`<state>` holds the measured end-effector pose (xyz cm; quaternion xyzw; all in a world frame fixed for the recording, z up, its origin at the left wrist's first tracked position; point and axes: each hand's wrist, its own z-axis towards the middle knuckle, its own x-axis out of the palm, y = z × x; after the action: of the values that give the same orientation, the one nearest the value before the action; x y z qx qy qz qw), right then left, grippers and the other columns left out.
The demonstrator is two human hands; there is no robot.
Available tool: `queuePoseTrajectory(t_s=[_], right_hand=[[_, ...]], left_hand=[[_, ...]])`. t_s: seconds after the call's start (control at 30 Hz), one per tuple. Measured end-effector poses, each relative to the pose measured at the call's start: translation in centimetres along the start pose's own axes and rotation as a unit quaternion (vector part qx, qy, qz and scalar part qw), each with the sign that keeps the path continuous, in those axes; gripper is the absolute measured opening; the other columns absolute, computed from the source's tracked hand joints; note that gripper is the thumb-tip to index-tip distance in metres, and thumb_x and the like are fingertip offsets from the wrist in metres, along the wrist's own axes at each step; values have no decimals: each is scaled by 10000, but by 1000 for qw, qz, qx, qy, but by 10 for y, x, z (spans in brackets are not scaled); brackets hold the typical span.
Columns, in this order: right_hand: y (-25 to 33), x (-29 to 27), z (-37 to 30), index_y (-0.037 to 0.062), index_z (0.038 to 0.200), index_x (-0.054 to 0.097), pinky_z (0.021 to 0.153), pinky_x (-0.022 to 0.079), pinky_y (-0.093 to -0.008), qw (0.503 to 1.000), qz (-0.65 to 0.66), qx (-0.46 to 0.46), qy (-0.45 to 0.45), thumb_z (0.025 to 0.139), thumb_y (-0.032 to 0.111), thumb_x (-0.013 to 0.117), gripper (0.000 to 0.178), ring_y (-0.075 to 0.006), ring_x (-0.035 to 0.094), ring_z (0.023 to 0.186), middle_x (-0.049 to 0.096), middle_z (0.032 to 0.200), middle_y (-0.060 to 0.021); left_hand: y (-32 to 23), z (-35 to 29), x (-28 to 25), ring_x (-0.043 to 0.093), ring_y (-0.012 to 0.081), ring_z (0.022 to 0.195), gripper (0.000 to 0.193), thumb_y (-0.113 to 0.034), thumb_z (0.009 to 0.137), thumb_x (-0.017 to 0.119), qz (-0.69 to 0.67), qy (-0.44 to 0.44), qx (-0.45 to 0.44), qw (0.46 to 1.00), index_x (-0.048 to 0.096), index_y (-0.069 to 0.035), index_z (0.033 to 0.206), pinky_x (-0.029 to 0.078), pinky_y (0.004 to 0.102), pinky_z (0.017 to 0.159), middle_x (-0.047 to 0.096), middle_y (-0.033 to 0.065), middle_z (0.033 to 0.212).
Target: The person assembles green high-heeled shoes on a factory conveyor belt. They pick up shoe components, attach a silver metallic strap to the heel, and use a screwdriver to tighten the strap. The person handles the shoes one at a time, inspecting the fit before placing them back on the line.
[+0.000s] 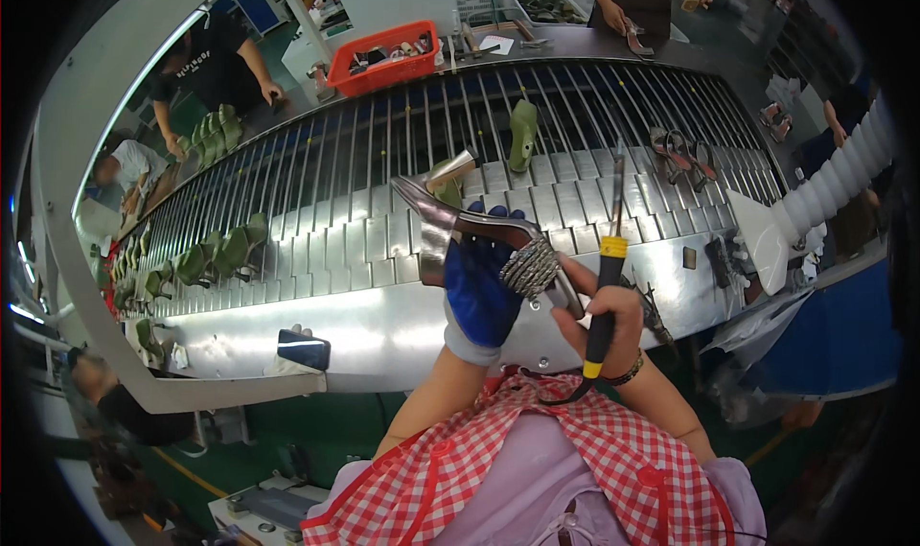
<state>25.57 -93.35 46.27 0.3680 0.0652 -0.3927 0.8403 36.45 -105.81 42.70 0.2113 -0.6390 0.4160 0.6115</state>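
Observation:
A metallic high-heeled sandal with a sparkling braided strap lies tilted over my left hand. That hand wears a blue glove with a pale cuff, and its fingers are wrapped round the sandal from beneath. My bare right hand grips a soldering-iron-like tool by its black and yellow handle. The tool's thin metal shaft points up and away from me, apart from the sandal, and a dark cord hangs from the handle. Fingers of my right hand reach the sandal's edge beside the braided strap.
Beyond my hands runs a slatted metal conveyor carrying a green shoe last, more lasts and sandals. A red basket stands across it. A phone lies left; a white duct hangs right. Other people work around the conveyor.

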Motion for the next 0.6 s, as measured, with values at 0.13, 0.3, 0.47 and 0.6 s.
queuePoseTrajectory(t_s=[0.13,0.3,0.47,0.6], right_hand=[[-9,-7,-3,89,981,384,768,548,-365,984,178,-10,16,804,360,737,479,-384,659,999,589,1148,-339],[5,-33,16,9,1188,429,613,553,-342,937,331,87,-69,833,718,406,793,-279,668,676,651,951,-249],[27,-42,25,-24,1028,620,537,512,-296,959,265,77,-69,908,559,492,609,-192,635,579,632,694,-104],[34,-35,33,-6,986,655,520,494,-295,980,200,11,0,874,293,537,340,-186,631,535,639,653,-66]], left_hand=[[-21,8,-13,617,262,996,406,-448,943,520,-82,16,17,996,562,-116,1172,396,496,1053,639,88,1052],[-37,8,-24,382,140,644,406,-548,857,595,-17,54,-4,998,473,-160,878,374,328,699,364,-32,711],[-31,-2,-24,435,158,677,377,-474,842,634,74,79,7,994,474,-145,928,408,357,729,419,-7,791],[-30,-8,-26,521,184,779,287,-314,897,606,56,98,-10,994,501,-82,1030,469,368,756,492,49,885]])
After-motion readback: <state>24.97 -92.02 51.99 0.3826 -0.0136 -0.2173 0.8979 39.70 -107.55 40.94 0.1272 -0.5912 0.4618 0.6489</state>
